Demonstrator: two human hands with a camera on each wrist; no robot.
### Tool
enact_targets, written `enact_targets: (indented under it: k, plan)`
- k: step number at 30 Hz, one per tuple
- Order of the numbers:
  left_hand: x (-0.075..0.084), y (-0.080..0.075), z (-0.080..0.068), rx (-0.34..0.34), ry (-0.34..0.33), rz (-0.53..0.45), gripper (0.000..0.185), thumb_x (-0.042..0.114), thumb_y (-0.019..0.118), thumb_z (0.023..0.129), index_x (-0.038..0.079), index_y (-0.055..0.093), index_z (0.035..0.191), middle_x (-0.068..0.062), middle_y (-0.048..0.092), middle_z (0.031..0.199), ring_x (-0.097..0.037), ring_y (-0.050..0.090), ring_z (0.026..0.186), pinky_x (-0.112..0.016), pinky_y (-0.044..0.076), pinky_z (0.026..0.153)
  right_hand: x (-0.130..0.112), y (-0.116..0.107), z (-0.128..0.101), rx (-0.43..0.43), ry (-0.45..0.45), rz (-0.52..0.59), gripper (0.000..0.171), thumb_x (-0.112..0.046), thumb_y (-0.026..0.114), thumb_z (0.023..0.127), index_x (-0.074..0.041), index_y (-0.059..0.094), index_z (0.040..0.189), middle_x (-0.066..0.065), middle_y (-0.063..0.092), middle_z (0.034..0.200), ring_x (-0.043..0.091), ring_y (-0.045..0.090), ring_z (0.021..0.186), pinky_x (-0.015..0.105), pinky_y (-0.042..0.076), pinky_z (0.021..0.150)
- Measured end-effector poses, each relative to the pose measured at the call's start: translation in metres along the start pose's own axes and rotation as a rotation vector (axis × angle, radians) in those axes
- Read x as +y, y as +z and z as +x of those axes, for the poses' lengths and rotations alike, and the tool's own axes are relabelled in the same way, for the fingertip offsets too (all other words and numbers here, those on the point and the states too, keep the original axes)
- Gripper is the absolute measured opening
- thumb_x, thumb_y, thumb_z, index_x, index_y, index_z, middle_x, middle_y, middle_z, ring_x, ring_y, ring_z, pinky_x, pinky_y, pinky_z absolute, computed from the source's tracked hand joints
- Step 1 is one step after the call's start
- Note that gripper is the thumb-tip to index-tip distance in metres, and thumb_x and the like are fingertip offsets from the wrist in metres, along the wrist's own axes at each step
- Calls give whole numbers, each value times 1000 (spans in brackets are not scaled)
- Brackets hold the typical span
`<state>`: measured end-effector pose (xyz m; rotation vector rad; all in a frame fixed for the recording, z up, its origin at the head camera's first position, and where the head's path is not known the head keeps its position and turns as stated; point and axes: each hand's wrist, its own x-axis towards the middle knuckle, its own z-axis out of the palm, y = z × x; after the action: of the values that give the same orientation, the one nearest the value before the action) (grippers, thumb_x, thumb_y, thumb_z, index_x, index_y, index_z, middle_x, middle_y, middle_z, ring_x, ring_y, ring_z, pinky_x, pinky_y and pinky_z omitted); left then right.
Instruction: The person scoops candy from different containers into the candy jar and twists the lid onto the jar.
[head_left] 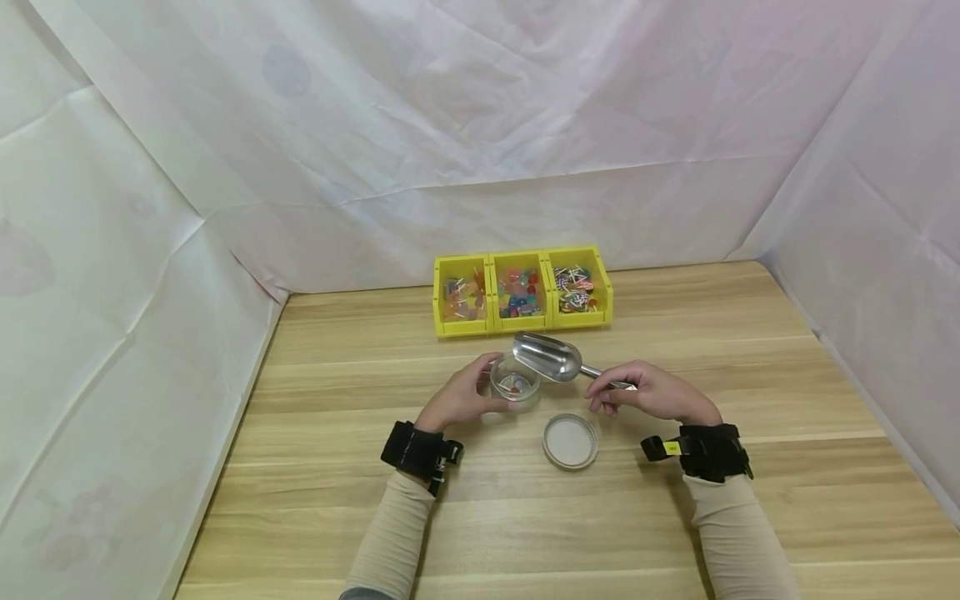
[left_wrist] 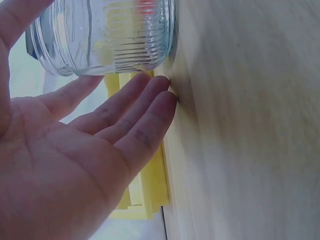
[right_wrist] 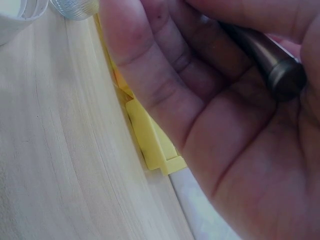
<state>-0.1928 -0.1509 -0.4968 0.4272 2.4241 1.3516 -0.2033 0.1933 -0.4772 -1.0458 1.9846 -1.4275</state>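
Note:
My left hand (head_left: 467, 394) holds a clear glass jar (head_left: 527, 400) on the table, thumb on the near side and fingers round the far side. A few small coloured pieces lie at the bottom of the jar. In the left wrist view, fingertips meet the ribbed wall of the glass jar (left_wrist: 90, 35). My right hand (head_left: 651, 392) grips a metal scoop by its handle, seen end-on as the dark scoop handle (right_wrist: 280, 75) in the right wrist view. The shiny bowl of the scoop (head_left: 549, 358) tilts over the jar's right rim.
A round lid (head_left: 570, 442) lies between the hands, nearer the person. Behind the jar stand three joined yellow bins (head_left: 517, 327) holding small colourful pieces, some with white sticks. White cloth (head_left: 450, 108) encloses the wooden table (head_left: 570, 533) at the back and sides.

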Motion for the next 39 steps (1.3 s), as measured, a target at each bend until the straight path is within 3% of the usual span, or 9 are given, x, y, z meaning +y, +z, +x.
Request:
enact_targets:
  k: [6, 14, 20, 28, 39]
  plan:
    - [-1, -3, -1, 0, -9, 6, 79, 29, 87, 76, 25, 48, 144, -2, 60, 134, -24, 53, 127, -47, 40, 109, 0, 0, 0, -1, 16, 1, 22, 2, 51, 100, 11, 64, 117, 20, 72, 100, 24, 66, 79, 37, 59, 70]
    - [-2, -8, -3, 9, -21, 31, 76, 31, 87, 76, 20, 51, 143, -4, 59, 137, -27, 51, 130, -49, 38, 111, 0, 0, 1, -5, 5, -11, 22, 3, 51, 100, 5, 66, 116, 19, 72, 100, 25, 66, 79, 37, 59, 70]
    - [-4, -14, -7, 18, -41, 33, 77, 38, 85, 77, 17, 51, 143, -11, 57, 139, -31, 52, 129, -51, 40, 109, -1, 1, 1, -6, 9, -2, 22, 2, 51, 100, 8, 65, 117, 25, 70, 100, 26, 66, 79, 38, 59, 70]
    - [-7, -23, -9, 38, -56, 26, 74, 38, 80, 83, 10, 49, 144, -17, 56, 138, -34, 54, 126, -51, 43, 107, 0, 1, 1, -3, 7, -6, 23, 1, 51, 101, 11, 64, 117, 25, 70, 100, 28, 66, 79, 39, 59, 70]
    - [-10, -29, -10, 101, -115, 35, 60, 36, 70, 92, 14, 50, 144, -12, 58, 136, -32, 56, 124, -52, 45, 104, 2, 2, 1, 6, 21, 7, 23, 1, 50, 101, 12, 63, 117, 25, 70, 100, 28, 66, 79, 37, 59, 71]
